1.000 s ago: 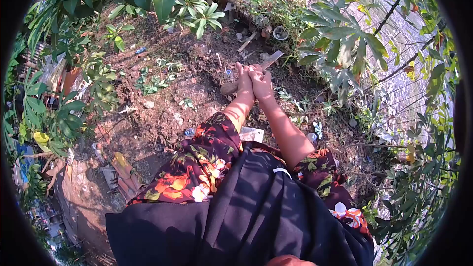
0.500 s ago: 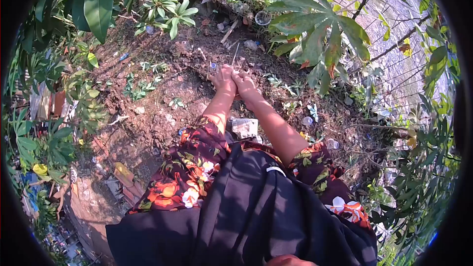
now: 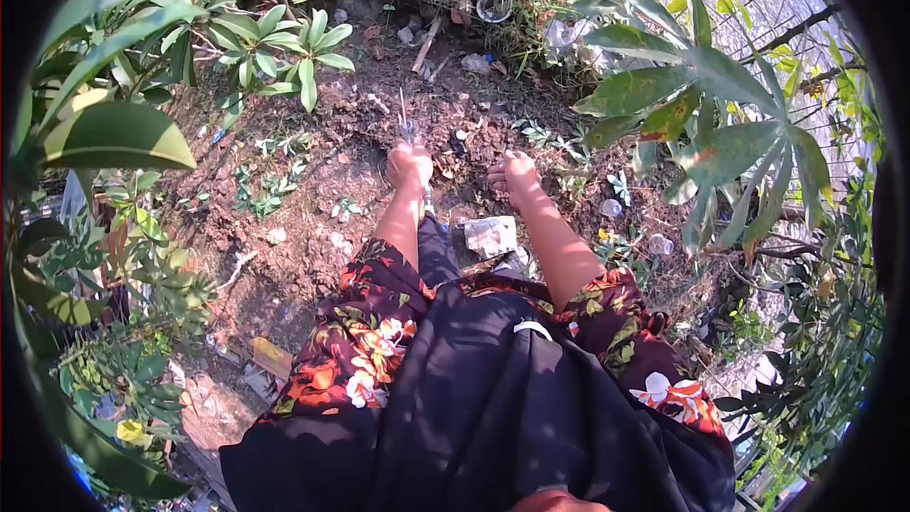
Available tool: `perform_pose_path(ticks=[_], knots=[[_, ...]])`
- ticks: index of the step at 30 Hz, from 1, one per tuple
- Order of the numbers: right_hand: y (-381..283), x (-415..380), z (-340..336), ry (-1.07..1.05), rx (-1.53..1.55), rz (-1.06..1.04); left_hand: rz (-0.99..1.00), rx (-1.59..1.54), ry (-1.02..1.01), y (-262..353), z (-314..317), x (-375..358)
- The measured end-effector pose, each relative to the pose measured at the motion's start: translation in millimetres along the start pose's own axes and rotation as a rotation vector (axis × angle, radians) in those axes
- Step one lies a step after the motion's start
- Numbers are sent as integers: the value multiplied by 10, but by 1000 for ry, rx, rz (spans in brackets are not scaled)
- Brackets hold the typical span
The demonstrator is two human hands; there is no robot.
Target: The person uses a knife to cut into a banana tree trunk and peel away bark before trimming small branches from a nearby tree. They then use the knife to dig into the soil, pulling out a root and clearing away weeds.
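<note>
My left hand (image 3: 409,167) is closed around a tool with a thin, pointed metal blade (image 3: 405,114), which sticks up and away from my fist over the brown soil (image 3: 360,147). To its right, my right hand (image 3: 517,175) is apart from it, low over the ground with fingers curled inward; I cannot tell whether something small is inside them. Between my forearms and nearer my body lies a pale, blocky piece (image 3: 490,236). Small cut-looking leafy sprigs (image 3: 261,192) lie on the soil to the left of my left hand.
Broad lobed leaves (image 3: 730,123) hang at the right, before a wire fence. Leafy branches (image 3: 256,38) crowd the upper left. A clear plastic cup (image 3: 494,8) and a wood stick (image 3: 427,45) lie at the far edge, and more plastic litter (image 3: 661,244) at the right.
My hands were together on the tool; now they are apart. The left has moved slightly left with the blade, and the right has drawn off to the right. The view has shifted.
</note>
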State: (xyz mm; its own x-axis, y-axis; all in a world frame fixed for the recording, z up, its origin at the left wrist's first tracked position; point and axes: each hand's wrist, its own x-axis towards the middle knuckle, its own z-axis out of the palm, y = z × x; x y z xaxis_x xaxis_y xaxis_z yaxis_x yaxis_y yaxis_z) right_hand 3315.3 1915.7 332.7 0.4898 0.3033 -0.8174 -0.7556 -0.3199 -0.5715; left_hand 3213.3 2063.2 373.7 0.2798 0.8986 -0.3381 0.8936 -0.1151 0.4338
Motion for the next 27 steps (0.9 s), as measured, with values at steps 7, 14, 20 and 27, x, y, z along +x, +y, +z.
perform_pose_path(ticks=[7, 14, 20, 27], knots=[[118, 554, 720, -17, -6, 169, 2, 48, -96, -256, 192, 1095], [4, 609, 1642, -200, -73, 131, 150, 61, -47, -344, 219, 1795], [9, 739, 1742, -140, -15, 84, 261, 143, -147, -67, 410, 1910], [39, 803, 1633, -91, 85, 120, 288, 94, -259, -55, 657, 1908]])
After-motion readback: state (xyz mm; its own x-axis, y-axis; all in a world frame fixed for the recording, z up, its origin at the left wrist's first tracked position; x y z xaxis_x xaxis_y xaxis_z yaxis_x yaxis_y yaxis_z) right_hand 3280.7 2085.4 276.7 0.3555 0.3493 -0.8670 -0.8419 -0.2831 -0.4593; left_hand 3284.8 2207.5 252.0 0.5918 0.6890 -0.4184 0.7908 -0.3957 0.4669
